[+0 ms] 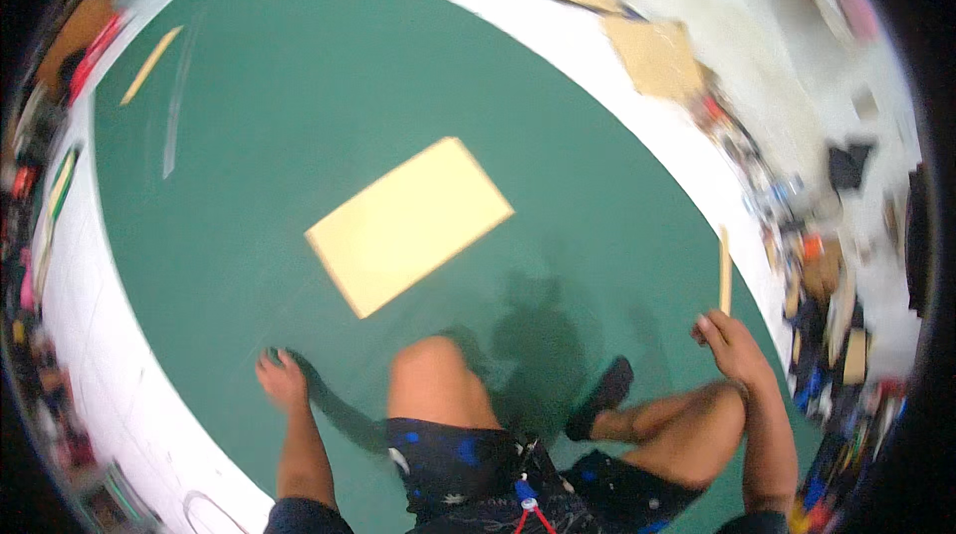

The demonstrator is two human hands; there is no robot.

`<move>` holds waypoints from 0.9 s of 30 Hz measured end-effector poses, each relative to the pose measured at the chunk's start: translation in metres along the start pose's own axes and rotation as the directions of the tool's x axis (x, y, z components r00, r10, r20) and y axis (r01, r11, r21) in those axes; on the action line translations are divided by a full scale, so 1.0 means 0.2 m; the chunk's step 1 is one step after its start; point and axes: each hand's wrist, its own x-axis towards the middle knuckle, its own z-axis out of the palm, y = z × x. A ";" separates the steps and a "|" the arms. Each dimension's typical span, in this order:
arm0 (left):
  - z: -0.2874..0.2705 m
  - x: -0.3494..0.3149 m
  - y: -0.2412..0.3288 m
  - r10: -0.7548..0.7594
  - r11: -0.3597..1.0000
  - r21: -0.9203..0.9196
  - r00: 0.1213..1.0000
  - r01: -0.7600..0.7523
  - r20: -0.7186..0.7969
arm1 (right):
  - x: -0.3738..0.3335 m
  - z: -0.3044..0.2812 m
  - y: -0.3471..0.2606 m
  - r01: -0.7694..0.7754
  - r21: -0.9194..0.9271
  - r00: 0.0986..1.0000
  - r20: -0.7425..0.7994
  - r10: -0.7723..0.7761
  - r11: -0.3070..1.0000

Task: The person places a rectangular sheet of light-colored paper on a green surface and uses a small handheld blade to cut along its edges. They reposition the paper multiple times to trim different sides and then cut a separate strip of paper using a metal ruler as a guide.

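Note:
A pale yellow rectangular board (408, 225), perhaps wood or card, lies aslant in the middle of the green mat (299, 56). Left of my knees, my left hand (283, 380) is low over the mat with its fingers apart. Dark shadow falls round its fingertips, and I make out nothing held. At the mat's right edge my right hand (733, 347) is closed, its fingers curled in. A narrow light-wood strip (725, 270) stands out from the top of that hand; its lower end is hidden behind the fingers.
Another light-wood strip (151, 66) lies at the mat's far left, beside a thin clear strip (177, 116). Flattened cardboard (654, 56) lies past the far right edge. Mixed clutter lines the right side, with a black item (848, 165) on the floor. My bent legs take up the near side.

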 end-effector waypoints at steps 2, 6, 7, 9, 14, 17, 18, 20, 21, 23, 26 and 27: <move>0.05 0.20 -0.16 -0.053 0.995 0.077 0.994 0.060 -0.098 | 0.08 0.01 -0.18 0.073 -0.068 0.996 0.056 -0.069 0.995; 0.08 0.46 -0.24 -0.137 0.979 0.140 0.985 0.151 -0.106 | 0.32 0.08 -0.65 0.267 -0.329 0.964 0.097 -0.249 0.906; 0.09 0.49 -0.23 -0.172 0.969 0.158 0.978 0.189 -0.119 | 0.40 0.12 -0.75 0.346 -0.392 0.938 0.122 -0.324 0.853; 0.12 0.48 -0.24 -0.248 0.939 0.210 0.960 0.271 -0.129 | 0.54 0.21 -0.97 0.420 -0.467 0.906 0.159 -0.393 0.778; 0.12 0.43 -0.18 -0.272 0.953 0.121 0.961 0.277 -0.055 | 0.87 0.49 -1.52 0.498 -0.666 0.827 0.173 -0.534 0.555; 0.10 0.42 -0.15 -0.300 0.945 0.127 0.953 0.302 -0.036 | 1.17 0.77 -1.88 0.661 -0.432 0.722 0.146 -0.676 0.613; 0.07 0.44 -0.16 -0.314 0.945 0.093 0.949 0.314 -0.015 | 1.27 0.91 -2.03 0.603 -0.282 0.795 0.129 -0.593 0.746; 0.03 0.44 -0.14 -0.349 0.936 0.061 0.937 0.346 0.029 | 1.45 1.18 -2.33 0.388 -0.007 0.906 0.189 -0.380 0.922; 0.01 0.47 -0.09 -0.352 0.936 0.042 0.934 0.350 0.054 | 1.62 1.34 -2.38 0.612 -0.114 0.791 0.071 -0.608 0.783; 0.03 0.49 -0.09 -0.356 0.934 0.042 0.933 0.354 0.057 | 1.82 1.70 -2.68 0.740 -0.072 0.672 0.025 -0.741 0.669; 0.03 0.44 -0.14 -0.360 0.933 0.062 0.928 0.355 0.100 | 1.90 2.21 -3.22 0.775 -0.125 0.631 0.214 -0.746 0.620; 0.03 0.44 -0.14 -0.359 0.933 0.061 0.927 0.354 0.109 | 1.92 2.34 -3.39 0.785 -0.142 0.615 0.295 -0.731 0.603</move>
